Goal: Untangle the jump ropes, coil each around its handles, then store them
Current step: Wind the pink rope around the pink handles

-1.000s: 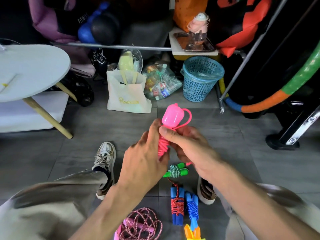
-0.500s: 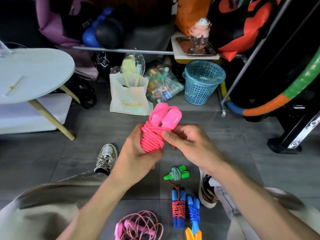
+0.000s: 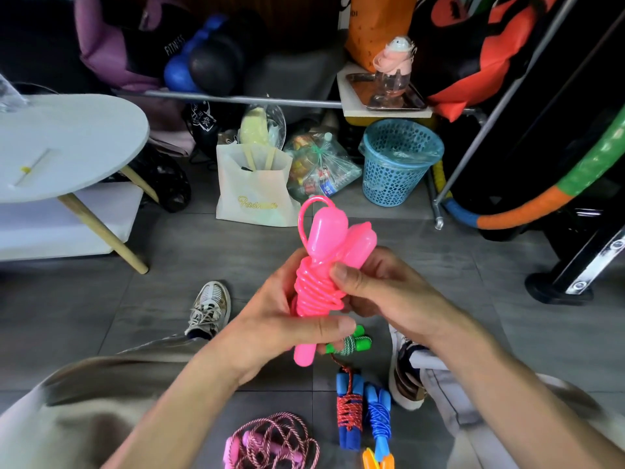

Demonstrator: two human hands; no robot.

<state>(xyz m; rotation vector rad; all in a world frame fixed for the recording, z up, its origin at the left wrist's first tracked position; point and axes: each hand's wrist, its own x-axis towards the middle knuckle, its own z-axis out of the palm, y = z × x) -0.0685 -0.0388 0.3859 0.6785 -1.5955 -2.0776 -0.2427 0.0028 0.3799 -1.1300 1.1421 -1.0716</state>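
A bright pink jump rope is coiled round its two pink handles, which stick up side by side, with one loop of cord arching over the top. My left hand grips the lower part of the bundle, thumb across the front. My right hand holds the coil from the right, thumb pressed on the wraps. On the floor below lie a small green-handled rope, a blue-handled rope with red cord, a blue rope and a loose pink-and-white rope.
A white paper bag and a blue mesh basket stand on the grey tile floor ahead. A round white table is at the left, a metal rack at the right. My shoes flank the ropes.
The pink bundle has tilted upright and turned, and a cord loop now arches over the handle tops. My left thumb has come across the front of the handles.
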